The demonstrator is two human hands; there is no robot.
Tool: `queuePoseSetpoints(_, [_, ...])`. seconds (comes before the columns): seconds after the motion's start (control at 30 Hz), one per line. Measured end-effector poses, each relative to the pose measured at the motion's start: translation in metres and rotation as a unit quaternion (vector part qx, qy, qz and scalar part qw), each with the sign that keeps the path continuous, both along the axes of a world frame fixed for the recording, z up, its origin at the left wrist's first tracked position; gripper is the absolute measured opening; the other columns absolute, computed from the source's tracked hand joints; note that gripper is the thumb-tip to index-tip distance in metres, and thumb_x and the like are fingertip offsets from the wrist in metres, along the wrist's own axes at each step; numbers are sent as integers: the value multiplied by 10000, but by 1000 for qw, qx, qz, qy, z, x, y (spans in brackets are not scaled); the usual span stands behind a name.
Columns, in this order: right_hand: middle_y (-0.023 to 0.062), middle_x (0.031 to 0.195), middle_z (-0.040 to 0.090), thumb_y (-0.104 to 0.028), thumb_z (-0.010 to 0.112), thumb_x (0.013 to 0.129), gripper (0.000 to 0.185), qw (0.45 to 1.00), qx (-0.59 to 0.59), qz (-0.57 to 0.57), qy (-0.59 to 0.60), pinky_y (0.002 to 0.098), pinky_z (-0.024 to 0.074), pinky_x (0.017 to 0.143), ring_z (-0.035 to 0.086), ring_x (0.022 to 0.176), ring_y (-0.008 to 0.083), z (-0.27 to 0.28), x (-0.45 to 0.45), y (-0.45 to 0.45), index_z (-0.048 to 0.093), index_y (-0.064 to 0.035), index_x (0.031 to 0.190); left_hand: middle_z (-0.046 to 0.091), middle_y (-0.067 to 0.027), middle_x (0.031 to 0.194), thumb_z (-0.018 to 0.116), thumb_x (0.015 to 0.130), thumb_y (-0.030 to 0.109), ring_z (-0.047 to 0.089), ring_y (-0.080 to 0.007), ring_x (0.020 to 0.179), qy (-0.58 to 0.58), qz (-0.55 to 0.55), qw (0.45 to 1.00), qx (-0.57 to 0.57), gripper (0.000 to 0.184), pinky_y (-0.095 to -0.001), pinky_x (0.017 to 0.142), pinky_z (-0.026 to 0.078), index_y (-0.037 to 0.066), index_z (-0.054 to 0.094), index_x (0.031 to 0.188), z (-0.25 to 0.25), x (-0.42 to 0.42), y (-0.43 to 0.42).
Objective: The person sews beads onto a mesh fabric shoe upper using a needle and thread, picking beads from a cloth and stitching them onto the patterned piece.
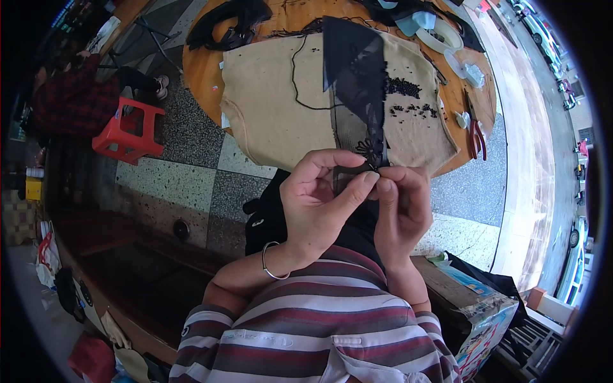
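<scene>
A strip of sheer black fabric point(357, 76) with a darker, beaded edge runs down the middle of the table toward me. My left hand point(322, 201) pinches its near end between thumb and index finger, beside a black looped trim point(367, 150). Close against those fingertips, my right hand point(403, 207) is closed in a pinch at the fabric's edge. Whatever lies between the right fingertips is too small to make out. Under the fabric is a beige cloth point(274, 96) with a black cord point(295, 80) and a cluster of small black beads point(403, 87) on it.
The round wooden table point(203, 83) also holds red-handled pliers point(476, 134), a white round dish point(445, 37), plastic bags point(473, 74) and dark cloth point(230, 24). A red stool point(131, 131) and a seated person point(70, 96) are at left. A box point(472, 306) stands at lower right.
</scene>
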State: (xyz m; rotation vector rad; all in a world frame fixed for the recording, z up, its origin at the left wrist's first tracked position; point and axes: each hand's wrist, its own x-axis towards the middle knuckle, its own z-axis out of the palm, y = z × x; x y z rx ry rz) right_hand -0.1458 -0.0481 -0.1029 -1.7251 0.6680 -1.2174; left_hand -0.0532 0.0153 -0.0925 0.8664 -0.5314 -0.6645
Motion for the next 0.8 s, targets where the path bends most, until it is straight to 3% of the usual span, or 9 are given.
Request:
queuePoseSetpoints(0.13, [68, 756, 558, 86, 697, 724, 232, 968, -226, -65, 90, 262, 419, 553, 531, 633, 174, 6, -2, -6, 650, -4, 933, 613, -58, 907, 661, 801, -79, 588, -57, 792, -38, 1, 999, 35, 263, -170, 711, 482, -37, 552, 1036, -3, 3, 1])
queuePoseSetpoints(0.23, [66, 753, 562, 107, 709, 700, 299, 955, -274, -67, 89, 277, 416, 531, 523, 609, 170, 4, -2, -7, 658, -1, 974, 617, -58, 909, 659, 803, -73, 589, -61, 809, -32, -12, 997, 65, 273, -173, 725, 486, -40, 556, 1054, -2, 5, 4])
queuePoseSetpoints(0.27, [65, 754, 562, 112, 707, 699, 309, 954, -277, -70, 88, 276, 413, 531, 520, 609, 167, 3, -2, -7, 656, 1, 983, 620, -60, 913, 654, 808, -72, 590, -60, 813, -28, -15, 997, 73, 275, -171, 725, 485, -43, 558, 1064, -1, 5, 4])
queuePoseSetpoints(0.37, [63, 756, 561, 121, 701, 700, 324, 954, -278, -75, 83, 272, 405, 529, 510, 606, 160, 1, -2, -7, 653, 8, 1000, 610, -1, 861, 658, 829, -37, 488, 19, 680, -1, -6, 998, 64, 268, -119, 569, 378, -47, 576, 1083, 4, 2, 1])
queuePoseSetpoints(0.8, [57, 766, 521, 96, 694, 723, 295, 970, -214, -68, 96, 259, 400, 539, 494, 613, 153, 3, -4, -6, 668, -29, 989, 593, 22, 816, 660, 828, -37, 452, 31, 645, 18, -2, 998, 61, 257, -119, 546, 359, -40, 587, 1074, 3, 1, -1])
